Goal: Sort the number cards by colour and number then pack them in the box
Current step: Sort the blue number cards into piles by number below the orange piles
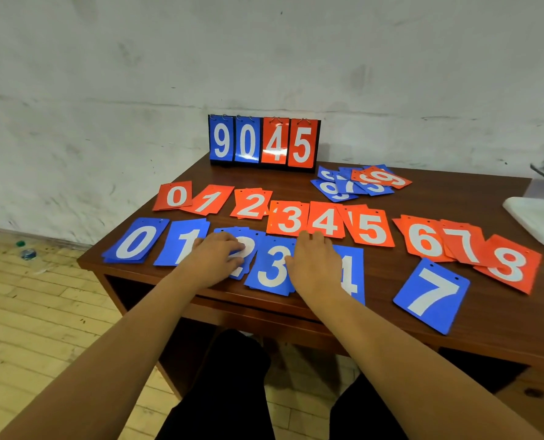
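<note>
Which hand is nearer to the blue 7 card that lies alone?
The right hand. It rests on the blue 4 pile, with bare table between it and the blue 7 card. The left hand lies farther away, on the blue 2 pile.

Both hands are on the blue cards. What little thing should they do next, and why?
Probably square up the blue 2 pile under the left hand, since its cards look fanned and crooked. The right hand rests between the blue 3 and blue 4. Mixed unsorted cards wait at the back.
</note>
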`<action>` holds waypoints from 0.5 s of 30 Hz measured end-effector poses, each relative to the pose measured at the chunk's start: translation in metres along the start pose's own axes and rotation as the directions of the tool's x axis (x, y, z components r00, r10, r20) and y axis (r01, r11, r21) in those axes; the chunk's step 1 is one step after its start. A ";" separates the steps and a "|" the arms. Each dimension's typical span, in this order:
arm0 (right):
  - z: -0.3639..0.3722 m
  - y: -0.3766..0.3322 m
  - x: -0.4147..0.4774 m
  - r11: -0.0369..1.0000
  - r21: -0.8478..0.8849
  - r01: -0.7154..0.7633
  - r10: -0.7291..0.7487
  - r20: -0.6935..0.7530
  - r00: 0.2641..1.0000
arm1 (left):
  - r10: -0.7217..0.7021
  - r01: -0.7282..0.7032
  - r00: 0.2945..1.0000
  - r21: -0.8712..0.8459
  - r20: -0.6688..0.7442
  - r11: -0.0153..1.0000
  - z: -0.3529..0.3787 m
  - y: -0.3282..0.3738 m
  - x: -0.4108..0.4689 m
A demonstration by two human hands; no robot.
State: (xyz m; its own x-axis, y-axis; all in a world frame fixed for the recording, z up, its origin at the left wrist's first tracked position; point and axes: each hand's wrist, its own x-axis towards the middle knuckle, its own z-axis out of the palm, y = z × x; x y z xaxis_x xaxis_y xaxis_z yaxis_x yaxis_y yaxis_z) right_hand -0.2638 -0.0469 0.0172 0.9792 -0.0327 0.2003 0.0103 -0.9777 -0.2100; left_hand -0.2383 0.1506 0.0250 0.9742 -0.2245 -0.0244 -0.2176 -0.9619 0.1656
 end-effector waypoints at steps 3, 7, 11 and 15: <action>0.009 -0.001 0.000 0.957 0.010 0.291 -0.291 -0.013 0.957 | 0.005 -0.005 1.000 -0.008 -0.022 1.000 0.004 0.000 -0.003; 0.014 0.005 -0.001 0.924 0.084 0.374 -0.380 0.080 0.921 | 0.011 -0.012 0.999 -0.011 -0.047 1.000 0.008 -0.002 -0.005; 0.010 0.008 0.004 0.915 0.200 0.349 -0.353 -0.019 0.935 | -0.001 -0.014 0.992 -0.117 -0.128 0.993 0.005 0.001 -0.005; -0.017 0.024 0.031 0.924 0.273 0.268 -0.250 -0.099 0.963 | 0.033 -0.089 0.965 -0.208 -0.259 0.974 -0.008 0.014 0.019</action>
State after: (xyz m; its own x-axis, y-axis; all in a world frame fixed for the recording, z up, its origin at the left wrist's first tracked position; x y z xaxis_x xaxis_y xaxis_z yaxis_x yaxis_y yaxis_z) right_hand -0.2364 -0.0745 0.0342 0.9204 0.1921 0.3404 0.3270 -0.8556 -0.4013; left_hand -0.2226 0.1346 0.0350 0.9489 -0.2075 0.2377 -0.2858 -0.8846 0.3686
